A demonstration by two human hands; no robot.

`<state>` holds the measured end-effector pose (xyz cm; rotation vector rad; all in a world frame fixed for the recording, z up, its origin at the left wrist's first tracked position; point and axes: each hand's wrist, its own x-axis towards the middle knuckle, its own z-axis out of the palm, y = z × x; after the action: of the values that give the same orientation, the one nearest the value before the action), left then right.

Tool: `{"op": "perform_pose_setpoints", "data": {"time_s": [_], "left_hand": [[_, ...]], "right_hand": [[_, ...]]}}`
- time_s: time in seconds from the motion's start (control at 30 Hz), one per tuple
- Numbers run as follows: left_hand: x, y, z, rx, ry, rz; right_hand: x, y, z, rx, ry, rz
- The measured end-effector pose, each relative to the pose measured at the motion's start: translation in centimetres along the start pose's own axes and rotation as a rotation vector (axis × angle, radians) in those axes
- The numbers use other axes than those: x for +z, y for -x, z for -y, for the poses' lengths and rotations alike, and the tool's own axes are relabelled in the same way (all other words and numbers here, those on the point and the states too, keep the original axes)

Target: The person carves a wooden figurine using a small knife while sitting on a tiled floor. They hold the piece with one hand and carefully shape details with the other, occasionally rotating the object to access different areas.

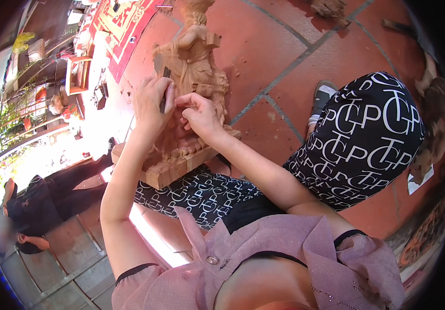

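A pale carved wooden figure (197,67) on a thick wooden base (168,170) rests tilted across my lap. My left hand (152,103) is closed around a slim dark-handled carving tool (163,95), its tip against the figure's middle. My right hand (200,116) sits just beside it, fingers curled and pressed onto the carving's lower part, thumb near the tool. My knees in black trousers with a white pattern (367,134) flank the base.
Red floor tiles (274,46) surround me. Another person in dark clothes (46,199) sits at the left. A red patterned mat (124,26) and small wooden items lie at the top left. More wooden carvings (434,108) stand at the right edge.
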<state>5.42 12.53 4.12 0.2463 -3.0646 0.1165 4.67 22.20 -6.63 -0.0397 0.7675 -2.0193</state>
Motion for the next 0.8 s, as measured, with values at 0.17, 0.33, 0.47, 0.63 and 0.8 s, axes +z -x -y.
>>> {"op": "perform_pose_setpoints", "data": {"time_s": [0.17,0.33,0.47,0.63,0.8], "left_hand": [[-0.6,0.6,-0.1,0.029,0.022,0.039],[-0.3,0.0,0.1,0.048,0.076,-0.009],[-0.5,0.5,0.4,0.032,0.049,0.053],[-0.4,0.1,0.4,0.048,0.111,0.024],[-1.3,0.6,0.1,0.01,0.099,0.174]], "right_hand": [[0.0,-0.3,0.0,-0.011,-0.023,0.001],[0.0,0.1,0.2,-0.031,0.005,0.009],[0.0,-0.1,0.1,-0.006,-0.02,0.003],[-0.1,0.0,0.2,-0.043,0.034,0.0],[-0.2,-0.1,-0.2,-0.025,0.02,0.0]]}}
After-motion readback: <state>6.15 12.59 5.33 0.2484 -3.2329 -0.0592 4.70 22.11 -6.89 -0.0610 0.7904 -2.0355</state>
